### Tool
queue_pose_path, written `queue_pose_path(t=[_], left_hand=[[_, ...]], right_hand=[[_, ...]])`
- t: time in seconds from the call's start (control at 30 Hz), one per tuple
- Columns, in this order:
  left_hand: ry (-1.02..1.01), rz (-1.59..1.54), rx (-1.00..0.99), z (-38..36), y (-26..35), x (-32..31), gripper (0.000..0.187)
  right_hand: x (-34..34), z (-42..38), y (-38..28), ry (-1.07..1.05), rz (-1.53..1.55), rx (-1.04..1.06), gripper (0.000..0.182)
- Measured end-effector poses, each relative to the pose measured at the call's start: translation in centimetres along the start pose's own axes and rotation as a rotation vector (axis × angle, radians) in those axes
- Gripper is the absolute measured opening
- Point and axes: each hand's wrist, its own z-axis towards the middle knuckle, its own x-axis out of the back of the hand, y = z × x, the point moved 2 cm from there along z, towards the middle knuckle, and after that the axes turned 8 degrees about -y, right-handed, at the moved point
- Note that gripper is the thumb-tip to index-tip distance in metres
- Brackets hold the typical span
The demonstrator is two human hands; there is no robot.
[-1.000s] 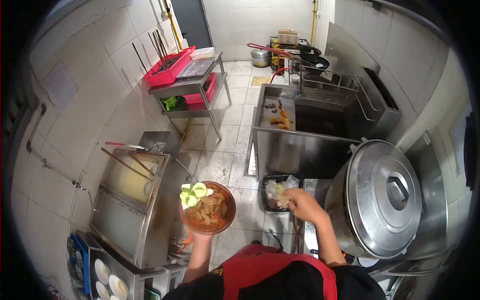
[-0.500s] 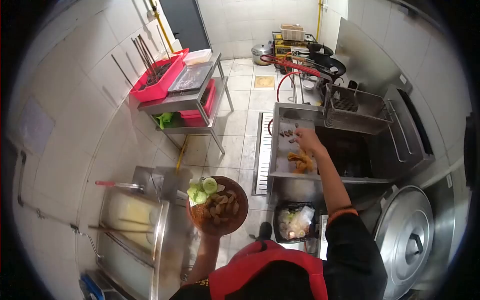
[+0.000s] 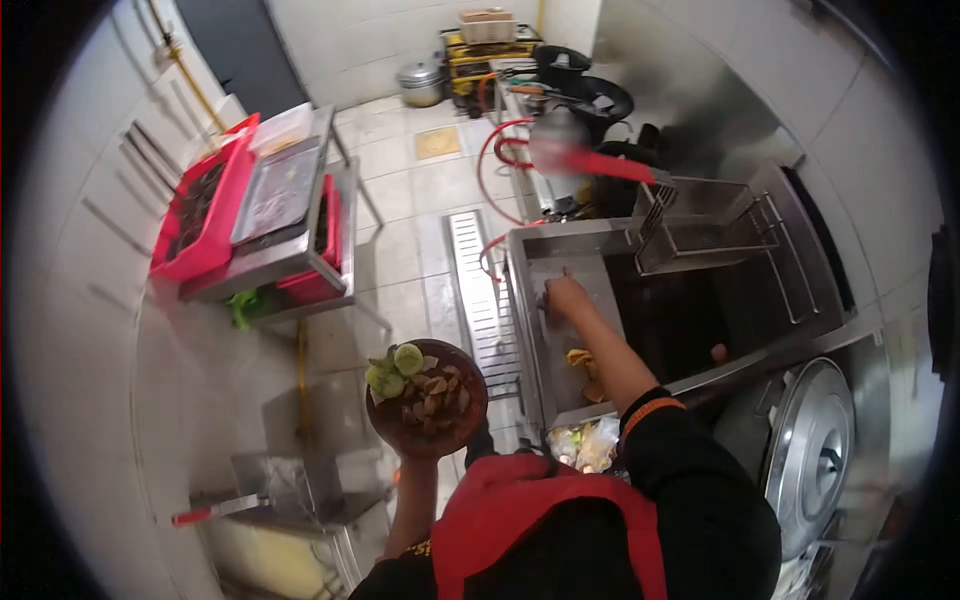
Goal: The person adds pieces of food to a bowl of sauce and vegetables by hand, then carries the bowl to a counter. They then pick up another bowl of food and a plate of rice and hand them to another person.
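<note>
A round brown bowl [image 3: 427, 446] rests on my left hand [image 3: 418, 468], whose fingers are mostly hidden beneath it. The bowl holds brown food pieces [image 3: 435, 398], with pale green cucumber slices [image 3: 392, 373] along its upper left edge. My right hand [image 3: 567, 298] reaches onto the metal tray at the left side of the fryer [image 3: 601, 340]. Its fingers are pressed together at small dark pieces; exactly what is between them is too small to tell. Nearer me on that tray lie golden-brown fried pieces [image 3: 592, 388].
A wire basket [image 3: 705, 225] with a red handle sits over the fryer's back. A large metal lid [image 3: 812, 455] stands at the right. Pink bins [image 3: 215, 250] and a tray are on the left rack. Black pans [image 3: 600, 100] lie at the back, and a bin holds scraps [image 3: 590, 445].
The view has shifted to the right. My right hand has moved along the tray, and the small dark pieces there are now fewer or covered. The bowl is still on my left hand.
</note>
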Motion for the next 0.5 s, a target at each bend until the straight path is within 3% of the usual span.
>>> queue_pose_path(t=[0.07,0.13,0.2,0.27,0.33,0.37,0.43,0.5], left_hand=[[-0.011,0.045,0.066,3.5,0.7,3.2,0.061],[-0.137,0.328,0.088,8.1,1.3,9.4,0.061],[-0.123,0.272,0.139,11.5,0.3,8.4,0.057],[-0.175,0.223,0.201,14.1,-1.2,5.0,0.053],[-0.29,0.248,0.279,15.3,-2.2,0.2,0.051],[-0.278,0.229,0.337,16.0,-2.9,1.8,0.052],[-0.42,0.627,0.195,16.9,-3.6,2.6,0.054],[-0.401,0.651,0.195,17.6,-4.4,3.8,0.056]], right_hand=[[0.3,-0.1,0.3,-0.008,-0.007,-0.069,0.041],[1.1,-1.0,0.5,0.086,0.162,-0.064,0.033],[5.3,-5.8,-2.2,0.157,0.346,-0.077,0.027],[7.2,-9.3,-6.7,0.357,0.436,0.001,0.021],[8.7,-11.4,-12.1,0.268,0.44,0.089,0.024],[8.4,-11.4,-14.3,0.299,0.414,0.14,0.023],[8.7,-11.4,-15.5,0.342,0.425,0.216,0.024],[9.5,-11.1,-15.5,0.358,0.51,0.277,0.028]])
